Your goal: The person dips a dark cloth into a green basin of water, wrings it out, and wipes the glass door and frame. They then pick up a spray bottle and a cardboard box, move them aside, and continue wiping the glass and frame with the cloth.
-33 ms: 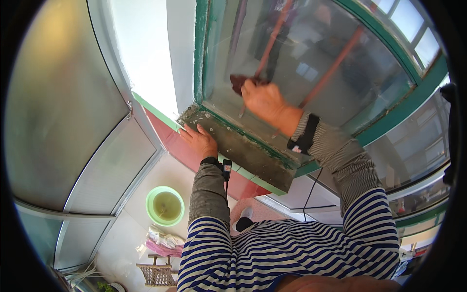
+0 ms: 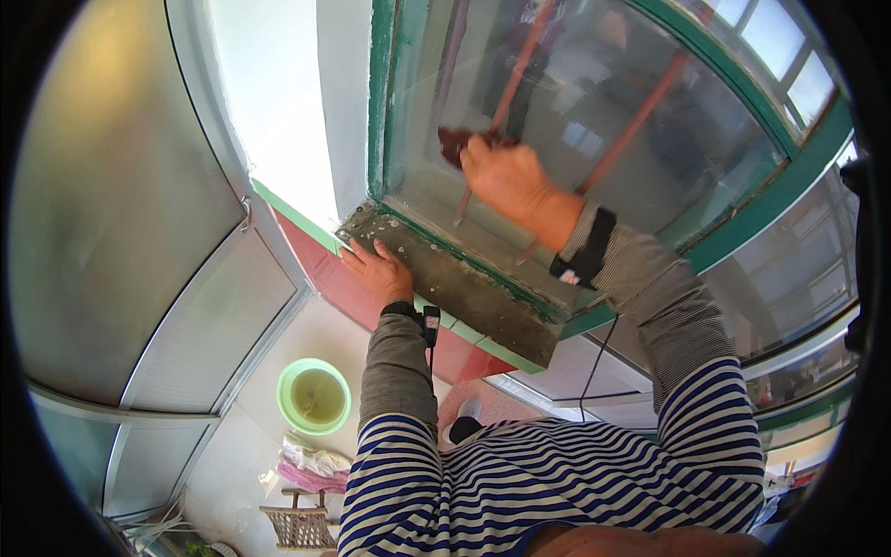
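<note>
My right hand (image 2: 509, 178) is closed on a dark red cloth (image 2: 454, 146), which is bunched against the lower left part of a window pane (image 2: 575, 102). Part of the cloth is hidden under my fingers. My left hand (image 2: 380, 270) lies on the near edge of the dirty grey window sill (image 2: 455, 286), fingers spread and holding nothing. Green paint, chipped in places, covers the window frame (image 2: 379, 102). Red bars show through the glass.
On the floor at the lower left stands a light green basin (image 2: 285, 390) of murky water. Near it are a pink and white cloth (image 2: 314, 464) and a small woven-seat stool (image 2: 299, 524). Frosted panels (image 2: 186, 325) line the left side. A thin black cable (image 2: 597, 360) hangs below my right forearm.
My right hand, with the cloth in it, has moved slightly up the glass. The left hand stays on the sill.
</note>
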`<state>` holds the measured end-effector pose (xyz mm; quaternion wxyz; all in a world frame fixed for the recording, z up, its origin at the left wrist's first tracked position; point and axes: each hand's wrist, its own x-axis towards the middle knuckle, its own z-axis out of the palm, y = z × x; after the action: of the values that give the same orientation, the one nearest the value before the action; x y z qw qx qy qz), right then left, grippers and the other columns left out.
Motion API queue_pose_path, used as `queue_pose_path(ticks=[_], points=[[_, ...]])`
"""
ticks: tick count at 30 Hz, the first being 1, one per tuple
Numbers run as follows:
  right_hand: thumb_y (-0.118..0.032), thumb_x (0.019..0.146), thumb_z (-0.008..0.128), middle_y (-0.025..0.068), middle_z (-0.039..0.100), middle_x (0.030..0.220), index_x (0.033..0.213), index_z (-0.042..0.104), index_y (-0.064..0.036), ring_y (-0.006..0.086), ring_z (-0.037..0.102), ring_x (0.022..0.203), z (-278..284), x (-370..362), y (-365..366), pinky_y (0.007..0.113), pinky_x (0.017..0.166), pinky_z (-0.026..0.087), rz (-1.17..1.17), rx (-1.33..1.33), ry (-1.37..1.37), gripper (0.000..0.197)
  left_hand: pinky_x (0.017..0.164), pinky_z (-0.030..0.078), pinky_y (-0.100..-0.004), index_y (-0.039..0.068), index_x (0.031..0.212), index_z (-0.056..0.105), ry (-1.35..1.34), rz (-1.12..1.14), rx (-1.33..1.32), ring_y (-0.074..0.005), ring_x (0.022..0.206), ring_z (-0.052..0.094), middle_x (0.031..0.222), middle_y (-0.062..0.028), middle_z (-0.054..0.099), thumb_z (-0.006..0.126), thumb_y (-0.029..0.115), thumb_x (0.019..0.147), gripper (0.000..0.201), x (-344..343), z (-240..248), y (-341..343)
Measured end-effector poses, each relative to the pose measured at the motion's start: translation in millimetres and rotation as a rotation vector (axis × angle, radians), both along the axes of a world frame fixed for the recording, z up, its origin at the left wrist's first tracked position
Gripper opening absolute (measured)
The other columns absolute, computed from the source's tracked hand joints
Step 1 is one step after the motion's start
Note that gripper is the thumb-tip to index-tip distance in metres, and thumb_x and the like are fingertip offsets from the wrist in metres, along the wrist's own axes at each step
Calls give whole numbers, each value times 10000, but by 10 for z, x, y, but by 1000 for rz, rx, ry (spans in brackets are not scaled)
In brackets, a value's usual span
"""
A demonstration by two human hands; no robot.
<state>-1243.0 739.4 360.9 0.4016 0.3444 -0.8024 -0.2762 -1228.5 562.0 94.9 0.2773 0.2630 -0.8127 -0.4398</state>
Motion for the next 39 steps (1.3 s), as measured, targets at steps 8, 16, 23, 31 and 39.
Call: queue_pose_path(ticks=[8,16,23,31,39], points=[[-131,796,656,22,626,884,916,678,-115,225,704,749,2114,117,-110,342,536,565,-159,-108,351,122,1225,279,-537,-6,1558,339,2,60,-5,-488,1498,273,1628,-318,254,507,358,1079,624,35,-11,13],[-148,790,656,25,563,857,888,667,-109,198,674,703,1011,-136,-273,348,484,539,35,-22,232,106,1232,270,-541,0,1568,318,-27,67,40,-498,1500,267,1629,-319,252,512,362,1074,643,26,-1,11],[-178,816,646,50,555,901,877,730,-84,224,653,799,-775,-356,-375,377,523,511,-29,15,-129,140,1233,263,-553,7,1559,338,14,64,94,-512,1496,265,1629,-318,257,523,336,1068,619,-22,-76,24],[-188,830,638,93,588,956,935,769,-30,241,642,825,-1894,-282,-470,399,559,499,-118,187,-470,230,1244,240,-547,13,1559,344,53,43,93,-497,1507,257,1634,-313,251,529,315,1064,609,-68,-127,14],[-160,775,659,68,592,839,835,711,-72,192,666,691,-442,-564,-610,329,525,519,101,89,-109,118,1241,242,-549,9,1547,355,6,8,107,-490,1509,249,1624,-316,264,529,297,1069,584,-23,-52,4]])
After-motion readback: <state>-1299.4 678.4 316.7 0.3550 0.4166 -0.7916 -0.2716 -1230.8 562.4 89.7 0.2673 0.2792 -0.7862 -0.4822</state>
